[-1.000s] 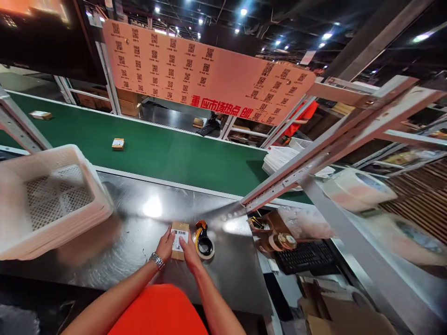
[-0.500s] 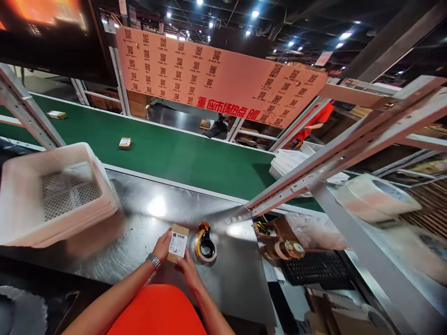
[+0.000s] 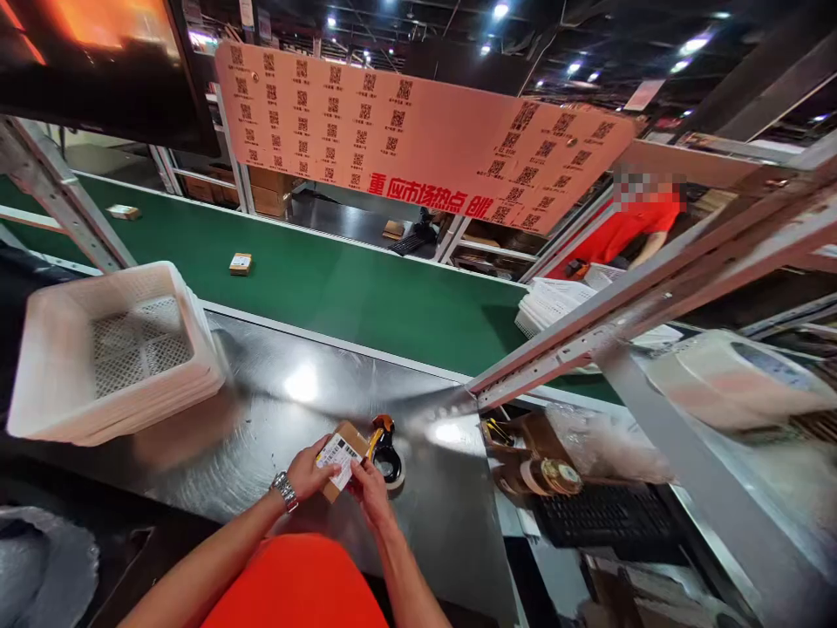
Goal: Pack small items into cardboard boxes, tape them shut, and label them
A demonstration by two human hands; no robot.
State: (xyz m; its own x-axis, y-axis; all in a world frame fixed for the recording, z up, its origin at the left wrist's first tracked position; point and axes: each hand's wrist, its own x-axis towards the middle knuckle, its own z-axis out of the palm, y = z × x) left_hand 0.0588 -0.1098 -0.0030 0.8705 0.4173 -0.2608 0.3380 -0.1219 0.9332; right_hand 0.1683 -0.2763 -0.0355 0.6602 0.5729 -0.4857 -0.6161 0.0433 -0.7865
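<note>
I hold a small brown cardboard box [image 3: 350, 435] with a white barcode label above the steel table [image 3: 275, 419], tilted. My left hand [image 3: 304, 474], with a metal watch at the wrist, grips its left side. My right hand [image 3: 370, 490] grips its right side and lower edge. A tape dispenser with an orange and black handle [image 3: 387, 452] lies on the table just right of the box.
A stack of white plastic baskets [image 3: 111, 362] sits at the table's left. A green conveyor belt [image 3: 340, 292] behind carries small boxes [image 3: 240, 263]. Tape rolls [image 3: 546, 475] and a black keyboard [image 3: 608, 515] lie to the right. A person in red [image 3: 628, 228] stands beyond the belt.
The box was flat on the table under my hands; both hands have lifted it and tilted it. The view has shifted slightly right.
</note>
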